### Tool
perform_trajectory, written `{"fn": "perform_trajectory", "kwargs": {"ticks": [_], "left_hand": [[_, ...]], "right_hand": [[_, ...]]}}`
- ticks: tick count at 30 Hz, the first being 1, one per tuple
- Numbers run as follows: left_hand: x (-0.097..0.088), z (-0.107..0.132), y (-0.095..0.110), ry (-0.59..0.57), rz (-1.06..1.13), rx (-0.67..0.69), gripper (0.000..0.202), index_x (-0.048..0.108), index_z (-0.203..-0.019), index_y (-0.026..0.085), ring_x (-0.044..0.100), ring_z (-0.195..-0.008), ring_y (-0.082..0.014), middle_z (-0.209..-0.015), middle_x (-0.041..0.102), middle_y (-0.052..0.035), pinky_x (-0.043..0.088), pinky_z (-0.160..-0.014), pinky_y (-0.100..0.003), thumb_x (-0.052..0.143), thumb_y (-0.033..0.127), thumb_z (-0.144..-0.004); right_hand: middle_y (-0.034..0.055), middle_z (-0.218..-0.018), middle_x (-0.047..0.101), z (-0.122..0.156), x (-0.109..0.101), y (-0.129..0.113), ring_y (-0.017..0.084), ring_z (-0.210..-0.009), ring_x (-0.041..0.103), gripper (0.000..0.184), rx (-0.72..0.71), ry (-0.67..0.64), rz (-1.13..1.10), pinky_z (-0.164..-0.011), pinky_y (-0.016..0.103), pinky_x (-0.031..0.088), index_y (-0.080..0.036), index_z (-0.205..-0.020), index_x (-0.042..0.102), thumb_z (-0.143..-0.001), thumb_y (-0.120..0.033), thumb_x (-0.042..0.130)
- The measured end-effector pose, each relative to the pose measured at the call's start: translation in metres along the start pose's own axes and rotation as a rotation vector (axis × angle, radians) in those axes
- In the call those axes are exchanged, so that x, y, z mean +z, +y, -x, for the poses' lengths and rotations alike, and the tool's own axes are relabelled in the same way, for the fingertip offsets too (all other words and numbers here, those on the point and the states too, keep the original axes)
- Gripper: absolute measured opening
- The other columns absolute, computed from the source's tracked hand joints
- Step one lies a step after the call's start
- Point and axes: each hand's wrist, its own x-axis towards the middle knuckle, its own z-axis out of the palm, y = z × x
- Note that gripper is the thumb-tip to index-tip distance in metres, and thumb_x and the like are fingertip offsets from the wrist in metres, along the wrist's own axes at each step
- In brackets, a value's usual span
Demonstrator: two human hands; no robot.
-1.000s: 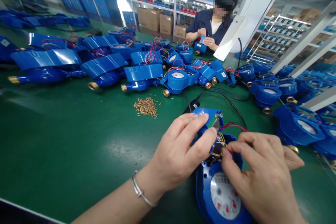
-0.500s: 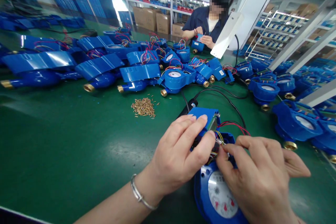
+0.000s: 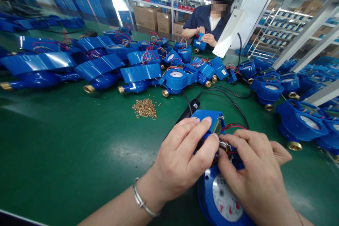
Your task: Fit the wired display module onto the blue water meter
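Over the green bench [image 3: 79, 155], the right hand [image 3: 254, 169] has moved in, pinching a wired part [image 3: 224, 145]; the left hand [image 3: 182, 152] grips a blue cover [image 3: 203, 117].

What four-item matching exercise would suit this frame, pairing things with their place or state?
Things:
1. silver bangle
2. small brass pieces
3. water meter dial
4. blue meter cover

Places or states:
A. held in the left hand
B. piled loose on the green bench
C. around the left wrist
D. partly hidden by the right hand

Pairs: 1C, 2B, 3D, 4A
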Motion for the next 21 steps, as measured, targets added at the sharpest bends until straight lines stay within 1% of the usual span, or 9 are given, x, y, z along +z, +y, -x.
{"fn": "perform_trajectory", "kwargs": {"ticks": [4, 5, 10, 12, 15, 18, 21], "left_hand": [[0.000, 0.002, 0.000, -0.005, 0.012, -0.019, 0.043, 0.054, -0.113, 0.009, 0.059, -0.109, -0.0297, -0.122, 0.062, -0.0189, 0.054, -0.093, -0.046, 0.075, 0.012, -0.075], [0.000, 0.003, 0.000, -0.006, 0.015, -0.024, 0.044, 0.054, -0.114, 0.010, 0.058, -0.110, -0.0294, -0.123, 0.061, -0.0185, 0.054, -0.093, -0.045, 0.075, 0.012, -0.075], [0.002, 0.004, -0.002, 0.009, 0.014, -0.043, 0.046, 0.053, -0.114, 0.010, 0.058, -0.111, -0.0275, -0.124, 0.061, -0.0180, 0.053, -0.094, -0.044, 0.076, 0.017, -0.076], [0.002, 0.003, -0.002, 0.026, 0.019, -0.058, 0.045, 0.052, -0.114, 0.010, 0.058, -0.112, -0.0268, -0.122, 0.062, -0.0190, 0.053, -0.094, -0.044, 0.075, 0.020, -0.077], [0.002, 0.001, -0.002, 0.032, 0.028, -0.101, 0.043, 0.052, -0.112, 0.010, 0.060, -0.110, -0.0257, -0.119, 0.063, -0.0189, 0.053, -0.092, -0.043, 0.075, 0.021, -0.077], [0.003, -0.001, -0.002, 0.040, 0.030, -0.125, 0.040, 0.052, -0.110, 0.011, 0.061, -0.107, -0.0241, -0.115, 0.065, -0.0177, 0.054, -0.089, -0.041, 0.074, 0.019, -0.078], [0.004, 0.000, -0.001, 0.039, 0.035, -0.118, 0.039, 0.051, -0.110, 0.012, 0.062, -0.107, -0.0239, -0.116, 0.066, -0.0170, 0.055, -0.088, -0.040, 0.074, 0.020, -0.078]], "right_hand": [[0.0043, -0.094, 0.062, -0.002, -0.001, -0.003, 0.022, -0.086, 0.055, 0.011, 0.105, -0.006, -0.032, -0.075, 0.037, 0.034, -0.021, -0.095, 0.066, -0.087, -0.022, 0.057], [0.0041, -0.094, 0.063, -0.002, -0.001, -0.003, 0.022, -0.086, 0.055, 0.011, 0.109, -0.007, -0.034, -0.075, 0.037, 0.034, -0.021, -0.094, 0.066, -0.087, -0.023, 0.058], [0.0017, -0.089, 0.063, -0.001, -0.001, 0.008, 0.019, -0.081, 0.054, 0.006, -0.019, -0.026, -0.029, -0.069, 0.034, 0.034, -0.021, -0.090, 0.064, -0.085, -0.023, 0.062], [0.0011, -0.086, 0.063, -0.001, -0.001, 0.011, 0.020, -0.080, 0.054, 0.003, -0.020, -0.035, -0.027, -0.069, 0.034, 0.034, -0.021, -0.087, 0.063, -0.086, -0.024, 0.062], [0.0006, -0.083, 0.063, 0.000, -0.001, 0.011, 0.021, -0.079, 0.054, 0.006, -0.005, -0.054, -0.023, -0.069, 0.035, 0.033, -0.022, -0.082, 0.063, -0.087, -0.025, 0.061], [-0.0003, -0.085, 0.064, 0.000, -0.002, 0.008, 0.019, -0.078, 0.055, 0.004, -0.021, -0.065, -0.064, -0.067, 0.034, 0.032, -0.023, -0.087, 0.065, -0.089, -0.025, 0.061], [-0.0020, -0.085, 0.065, 0.000, -0.001, 0.003, 0.015, -0.074, 0.057, 0.005, -0.018, -0.014, -0.107, -0.067, 0.034, 0.032, -0.024, -0.090, 0.067, -0.090, -0.024, 0.062]]}}
